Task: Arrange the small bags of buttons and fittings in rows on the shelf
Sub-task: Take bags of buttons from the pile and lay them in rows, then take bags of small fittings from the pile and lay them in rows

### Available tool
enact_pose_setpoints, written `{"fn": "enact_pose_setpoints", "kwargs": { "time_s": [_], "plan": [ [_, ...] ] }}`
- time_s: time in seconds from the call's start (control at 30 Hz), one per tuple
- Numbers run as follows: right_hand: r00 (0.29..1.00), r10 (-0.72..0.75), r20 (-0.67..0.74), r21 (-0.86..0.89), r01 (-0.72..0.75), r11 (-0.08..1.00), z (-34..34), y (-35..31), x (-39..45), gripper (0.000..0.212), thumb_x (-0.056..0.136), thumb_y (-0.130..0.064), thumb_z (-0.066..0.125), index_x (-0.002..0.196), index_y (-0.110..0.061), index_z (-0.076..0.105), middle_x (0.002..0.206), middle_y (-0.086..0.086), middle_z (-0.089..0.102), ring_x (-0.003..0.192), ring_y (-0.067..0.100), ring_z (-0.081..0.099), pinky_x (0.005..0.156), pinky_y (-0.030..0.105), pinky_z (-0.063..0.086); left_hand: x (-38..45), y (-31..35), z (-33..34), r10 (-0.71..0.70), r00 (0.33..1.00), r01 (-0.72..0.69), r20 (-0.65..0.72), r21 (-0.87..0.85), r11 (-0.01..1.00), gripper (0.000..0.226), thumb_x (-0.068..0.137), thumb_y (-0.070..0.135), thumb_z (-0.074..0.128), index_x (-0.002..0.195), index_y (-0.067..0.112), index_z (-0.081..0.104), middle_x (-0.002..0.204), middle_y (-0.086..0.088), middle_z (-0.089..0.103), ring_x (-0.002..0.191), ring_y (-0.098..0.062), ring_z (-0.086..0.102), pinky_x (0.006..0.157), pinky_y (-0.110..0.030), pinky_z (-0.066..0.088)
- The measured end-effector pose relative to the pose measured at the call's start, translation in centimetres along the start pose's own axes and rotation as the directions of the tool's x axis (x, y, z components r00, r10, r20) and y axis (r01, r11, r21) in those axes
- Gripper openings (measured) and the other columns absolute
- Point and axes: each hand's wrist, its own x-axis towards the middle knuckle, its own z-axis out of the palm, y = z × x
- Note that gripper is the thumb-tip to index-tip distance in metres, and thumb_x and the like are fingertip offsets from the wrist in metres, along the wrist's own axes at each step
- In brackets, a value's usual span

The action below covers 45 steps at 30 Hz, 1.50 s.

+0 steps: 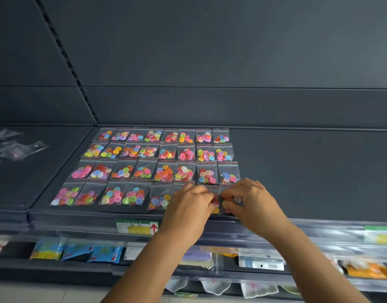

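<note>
At shelf (297, 171) front: left hand (188, 206), right hand (251, 204) fingers pinch button bags (216, 204)

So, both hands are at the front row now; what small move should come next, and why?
Probably set down and flatten the bags at the right end of the front row. The left hand and right hand both pinch bags there, while the three rows behind each hold eight flat bags, ending near the same column.

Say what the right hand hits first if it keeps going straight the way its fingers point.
The right hand points left, fingers curled on a button bag at the front row's right end. Almost at once it would likely meet the left hand's fingertips; whether they already touch is unclear.
</note>
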Motion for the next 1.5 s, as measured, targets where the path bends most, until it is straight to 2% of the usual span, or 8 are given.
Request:
{"fn": "enact_pose_setpoints", "kwargs": {
  "time_s": [0.2,0.27,0.37,0.57,0.73,0.9,1.23,1.5],
  "plan": [
    [1.000,0.005,0.007,-0.058,-0.005,0.998,0.0,-0.4,0.5,0.012,0.087,-0.028,0.059,0.093,-0.027,0.069,0.098,-0.005,0.056,0.100,0.019,0.049,0.074,0.023,0.042,-0.5,0.2,-0.8,-0.026,0.999,0.027,-0.027,0.029,0.999,0.041,0.098,0.031,0.045,0.137,0.017,0.048,0.135,0.004,0.051,0.124,-0.014,0.040,0.100,-0.027,0.035],
    [1.000,0.000,0.019,-0.071,0.001,0.997,0.1,-1.2,0.8,0.021,0.088,-0.031,0.059,0.108,-0.028,0.066,0.107,-0.004,0.057,0.107,0.020,0.048,0.078,0.021,0.040,-0.9,-0.1,-1.3,-0.043,0.998,0.045,-0.044,0.050,0.998,0.046,0.099,0.033,0.044,0.142,0.018,0.042,0.139,0.004,0.048,0.129,-0.013,0.037,0.104,-0.025,0.031],
    [0.999,-0.035,0.014,-0.108,0.037,0.993,0.4,-2.7,1.7,0.039,0.090,-0.034,0.059,0.127,-0.024,0.057,0.122,-0.002,0.055,0.115,0.021,0.047,0.092,0.026,0.040,-1.6,-1.2,-2.2,-0.080,0.993,0.086,-0.084,0.075,0.993,0.049,0.098,0.036,0.043,0.144,0.021,0.037,0.144,0.006,0.044,0.132,-0.011,0.035,0.109,-0.026,0.029],
    [0.990,-0.135,0.048,-0.171,0.141,0.975,1.9,-7.1,4.1,0.054,0.089,-0.045,0.055,0.138,-0.027,0.043,0.138,-0.007,0.046,0.127,0.017,0.039,0.106,0.031,0.032,-3.2,-5.3,-4.4,-0.162,0.975,0.175,-0.152,0.082,0.981,0.051,0.098,0.040,0.042,0.146,0.026,0.033,0.148,0.008,0.039,0.136,-0.011,0.032,0.113,-0.028,0.027],
    [0.976,-0.206,0.076,-0.186,0.217,0.958,4.6,-12.9,7.5,0.056,0.092,-0.045,0.049,0.143,-0.029,0.033,0.145,-0.009,0.038,0.133,0.014,0.031,0.111,0.031,0.025,-5.2,-11.7,-7.0,-0.251,0.946,0.270,-0.205,0.069,0.960,0.052,0.097,0.042,0.042,0.146,0.027,0.031,0.148,0.010,0.038,0.136,-0.010,0.031,0.113,-0.027,0.028],
    [0.964,-0.249,0.093,-0.170,0.262,0.950,9.0,-20.3,11.5,0.054,0.093,-0.044,0.048,0.143,-0.029,0.033,0.146,-0.008,0.037,0.135,0.015,0.030,0.113,0.033,0.021,-7.3,-19.6,-10.3,-0.280,0.930,0.305,-0.239,0.072,0.950,0.050,0.097,0.043,0.041,0.145,0.027,0.034,0.145,0.011,0.041,0.134,-0.009,0.033,0.111,-0.024,0.025],
    [0.956,-0.252,0.152,-0.106,0.269,0.957,17.9,-33.2,18.3,0.052,0.095,-0.039,0.046,0.144,-0.026,0.032,0.148,-0.007,0.035,0.136,0.016,0.029,0.114,0.031,0.023,-11.7,-36.1,-15.3,-0.381,0.903,0.400,-0.199,0.067,0.914,0.056,0.097,0.043,0.041,0.148,0.024,0.026,0.147,0.007,0.037,0.136,-0.012,0.030,0.112,-0.026,0.025],
    [0.936,-0.241,0.257,-0.127,0.279,0.952,22.3,-37.4,22.7,0.054,0.098,-0.026,0.041,0.148,-0.024,0.022,0.155,-0.005,0.024,0.141,0.019,0.022,0.116,0.034,0.019,-13.0,-43.6,-14.7,-0.522,0.840,0.539,-0.148,0.119,0.834,0.057,0.100,0.042,0.030,0.150,0.016,0.020,0.155,-0.001,0.022,0.143,-0.018,0.017,0.118,-0.034,0.014]
  ]
}}
